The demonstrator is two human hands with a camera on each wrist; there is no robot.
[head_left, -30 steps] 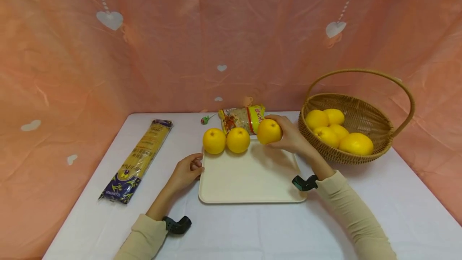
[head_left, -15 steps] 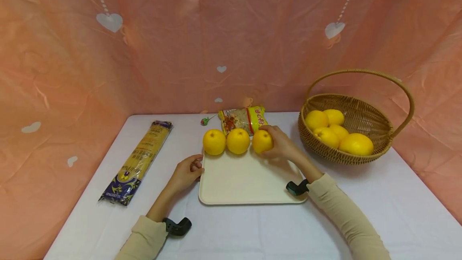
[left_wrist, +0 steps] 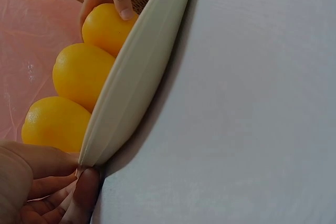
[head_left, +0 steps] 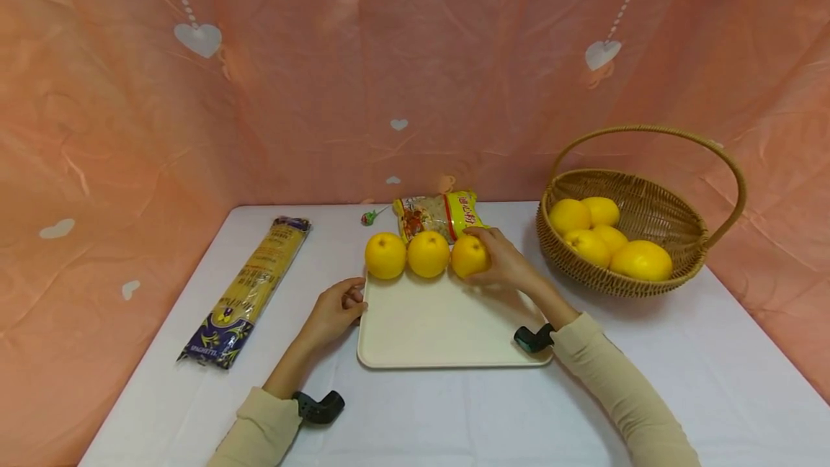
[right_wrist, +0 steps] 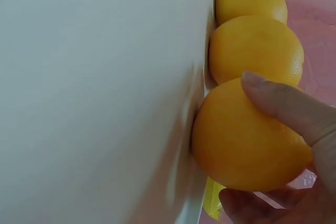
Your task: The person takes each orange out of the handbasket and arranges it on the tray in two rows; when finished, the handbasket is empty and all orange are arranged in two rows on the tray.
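Note:
In the head view my right hand point(head_left: 502, 259) grips a yellow-orange orange point(head_left: 470, 256) at the far edge of a cream tray point(head_left: 447, 330). The right wrist view shows the thumb on one side of that orange point(right_wrist: 247, 140) and the fingers curled round the other. Beside it, two more oranges, a middle one point(head_left: 428, 254) and a left one point(head_left: 385, 256), line up along the same edge. At the tray's left side, my left hand point(head_left: 333, 312) pinches the rim, thumb and fingers meeting at the tray corner point(left_wrist: 94, 156) in the left wrist view.
A wicker basket point(head_left: 697, 251) with a tall handle stands at the right, several oranges inside. Behind the tray lie a yellow noodle packet point(head_left: 434, 215) and a lollipop point(head_left: 369, 218). A spaghetti pack point(head_left: 249, 290) lies at the left on the white tablecloth point(head_left: 415, 416).
My right hand has brought its orange leftward and down to the tray's far edge, beside the middle orange. The left hand has stayed at the rim.

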